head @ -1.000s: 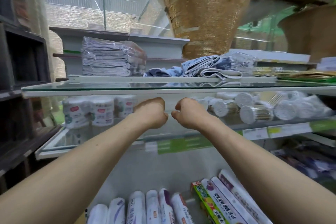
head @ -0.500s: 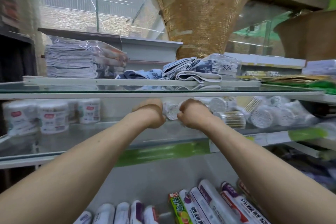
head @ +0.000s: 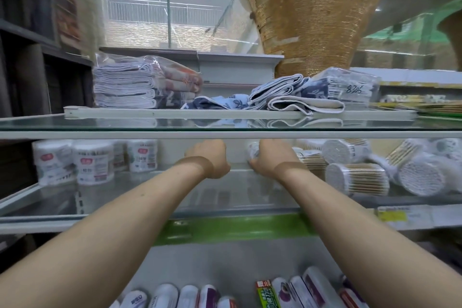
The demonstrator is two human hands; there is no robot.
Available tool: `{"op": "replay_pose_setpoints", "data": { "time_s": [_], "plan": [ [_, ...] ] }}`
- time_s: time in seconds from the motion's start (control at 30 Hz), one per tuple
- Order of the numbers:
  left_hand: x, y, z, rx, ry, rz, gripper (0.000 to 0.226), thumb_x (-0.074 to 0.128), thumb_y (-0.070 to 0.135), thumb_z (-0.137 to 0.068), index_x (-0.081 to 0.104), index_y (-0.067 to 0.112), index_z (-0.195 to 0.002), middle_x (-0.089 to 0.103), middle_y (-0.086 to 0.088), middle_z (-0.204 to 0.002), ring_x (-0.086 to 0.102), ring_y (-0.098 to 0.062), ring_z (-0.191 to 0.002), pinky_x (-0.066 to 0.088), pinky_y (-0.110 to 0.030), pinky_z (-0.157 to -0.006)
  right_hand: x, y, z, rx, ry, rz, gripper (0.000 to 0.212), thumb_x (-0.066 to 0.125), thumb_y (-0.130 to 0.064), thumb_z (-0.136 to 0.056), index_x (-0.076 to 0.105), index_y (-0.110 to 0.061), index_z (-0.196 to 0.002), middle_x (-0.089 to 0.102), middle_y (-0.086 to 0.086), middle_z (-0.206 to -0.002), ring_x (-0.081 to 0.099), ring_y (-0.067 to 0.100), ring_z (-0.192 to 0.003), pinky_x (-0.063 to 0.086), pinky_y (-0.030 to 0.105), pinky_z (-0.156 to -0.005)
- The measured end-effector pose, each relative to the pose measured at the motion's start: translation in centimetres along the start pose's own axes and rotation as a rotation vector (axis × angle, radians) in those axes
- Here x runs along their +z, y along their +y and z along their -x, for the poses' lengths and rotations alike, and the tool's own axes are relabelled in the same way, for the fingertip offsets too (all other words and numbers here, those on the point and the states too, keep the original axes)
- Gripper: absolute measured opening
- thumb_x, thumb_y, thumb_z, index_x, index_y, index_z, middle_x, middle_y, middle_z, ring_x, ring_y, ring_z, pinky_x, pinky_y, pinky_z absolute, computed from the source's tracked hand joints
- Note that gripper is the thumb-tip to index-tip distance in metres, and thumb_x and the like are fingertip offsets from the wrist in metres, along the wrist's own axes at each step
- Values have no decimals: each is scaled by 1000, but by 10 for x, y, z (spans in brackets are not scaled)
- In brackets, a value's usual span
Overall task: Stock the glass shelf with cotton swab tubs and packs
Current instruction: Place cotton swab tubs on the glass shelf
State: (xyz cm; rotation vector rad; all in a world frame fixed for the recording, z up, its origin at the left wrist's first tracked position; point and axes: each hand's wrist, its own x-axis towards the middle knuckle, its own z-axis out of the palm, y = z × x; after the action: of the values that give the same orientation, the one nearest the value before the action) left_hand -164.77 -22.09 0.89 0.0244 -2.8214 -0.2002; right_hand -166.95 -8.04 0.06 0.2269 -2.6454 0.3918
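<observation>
Glass shelf (head: 140,190): the lower of two glass tiers; both forearms reach in over its front rail.
Upper shelf (head: 100,124): directly above the grip, carrying folded cloths (head: 125,87).
Cotton swab packs (head: 357,179): heaped on their sides just right of the right hand (head: 271,160), touching one another.
Cotton swab tubs (head: 93,165): upright in a row, well left of the left hand (head: 210,159).
Right hand: fingers curled round a white-ended swab pack (head: 252,151), held low over the shelf's middle.
Left hand: curled, knuckles up, just left of that pack. Whether it holds anything cannot be told.
</observation>
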Motion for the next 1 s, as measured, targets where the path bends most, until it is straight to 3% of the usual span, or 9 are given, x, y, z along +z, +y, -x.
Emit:
{"op": "replay_pose_setpoints", "data": {
  "time_s": [0.13, 0.4, 0.47, 0.57, 0.63, 0.7, 0.8, 0.93, 1.0],
  "plan": [
    [1, -11, -10, -14, -35, -13, 33, 52, 31, -90, 54, 19, -121, 57, -6, -124, 53, -28, -113, 45, -41, -97, 6, 0, -11, -25, -42, 34, 15, 44, -22, -89, 55, -15, -82, 66, 14, -101, 57, 31, -89, 49, 35, -77],
    [-3, -38, -13, -5, -96, 4, 36, 48, 31, -92, 52, 17, -126, 56, -5, -127, 52, -27, -114, 44, -37, -97, 3, -8, -12, 80, -142, 35, 35, 42, -32, -94, 61, -11, -114, 60, 15, -122, 55, 34, -113, 46, 44, -97],
    [-5, -47, -10, -11, -100, 46, 36, 50, 30, -93, 53, 16, -126, 56, -5, -126, 53, -25, -113, 45, -35, -96, -1, -13, -10, 105, -188, -76, 37, 42, -36, -93, 64, -10, -108, 62, 16, -119, 58, 34, -110, 47, 35, -95],
    [-9, -58, -6, -18, -105, 148, 35, 54, 30, -92, 58, 12, -122, 60, -6, -122, 56, -24, -109, 47, -31, -91, -4, -25, -5, 169, -233, -429, 27, 49, -28, -89, 54, -16, -66, 61, 8, -77, 56, 24, -68, 47, 17, -59],
    [-10, -65, -4, -34, -104, 235, 34, 53, 34, -93, 63, 9, -114, 64, -9, -112, 61, -24, -101, 48, -31, -85, -3, -35, -3, 184, -255, -625, 25, 52, -20, -86, 47, -19, -61, 51, 4, -65, 46, 22, -65, 40, 24, -62],
    [-11, -72, -1, -66, -110, 353, 40, 48, 43, -95, 62, 9, -111, 66, -11, -106, 63, -24, -95, 50, -32, -81, 1, -46, -2, 187, -296, -725, 22, 53, -22, -88, 50, -20, -66, 50, 3, -68, 46, 20, -70, 42, 30, -66],
    [-12, -80, 5, -112, -130, 598, 44, 39, 48, -98, 58, 11, -112, 63, -8, -103, 61, -19, -82, 49, -31, -77, 8, -66, -1, 148, -363, -798, 19, 51, -33, -93, 57, -21, -80, 56, 4, -80, 53, 19, -72, 46, 28, -61],
    [-15, -89, 13, -114, -129, 802, 35, 39, 46, -98, 58, 16, -102, 61, -3, -89, 57, -15, -71, 44, -27, -69, 18, -90, -3, 75, -392, -895, 12, 58, -17, -87, 61, -20, -76, 56, 2, -78, 51, 15, -76, 45, 29, -68],
    [-14, -93, 16, -104, -109, 836, 29, 44, 41, -95, 61, 18, -90, 61, -3, -88, 58, -16, -71, 44, -27, -68, 22, -98, -5, 47, -402, -873, 6, 64, -13, -81, 68, -15, -84, 64, 6, -92, 55, 14, -83, 46, 27, -72]
  ]
}}
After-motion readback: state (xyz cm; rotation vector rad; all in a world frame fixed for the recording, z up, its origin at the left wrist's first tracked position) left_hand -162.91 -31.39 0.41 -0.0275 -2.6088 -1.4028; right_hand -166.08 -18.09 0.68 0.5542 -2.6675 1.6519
